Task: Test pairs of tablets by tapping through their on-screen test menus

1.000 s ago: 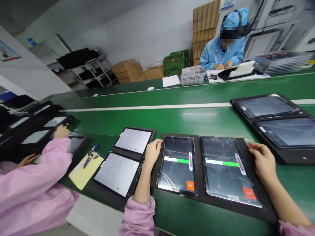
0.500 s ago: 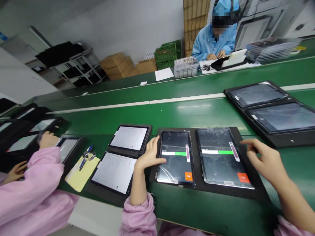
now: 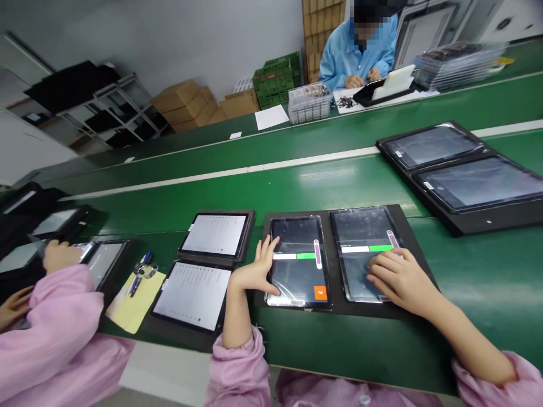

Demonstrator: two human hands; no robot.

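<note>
Two tablets lie side by side on a black foam tray [image 3: 424,267]. My left hand [image 3: 254,270], fingers spread, rests at the left edge of the left tablet [image 3: 297,282], whose dark screen shows a white and green bar and an orange square. Over the lower right part of the right tablet [image 3: 356,277] is my right hand [image 3: 401,281], its fingers bent and close together, with nothing seen in it. It hides that screen's lower right corner; whether the fingertips touch the glass is unclear.
Two tablets with white screens [image 3: 190,294] lie left, beside a yellow paper [image 3: 138,302] with pens. A co-worker's hand [image 3: 61,255] is at tablets far left. More tablets [image 3: 479,181] stand at right. Across the green bench [image 3: 280,192] sits a person in blue [image 3: 335,53].
My right hand has moved left from beside the tray to over the right tablet. My left hand keeps its place at the left tablet. The whole view has shifted slightly.
</note>
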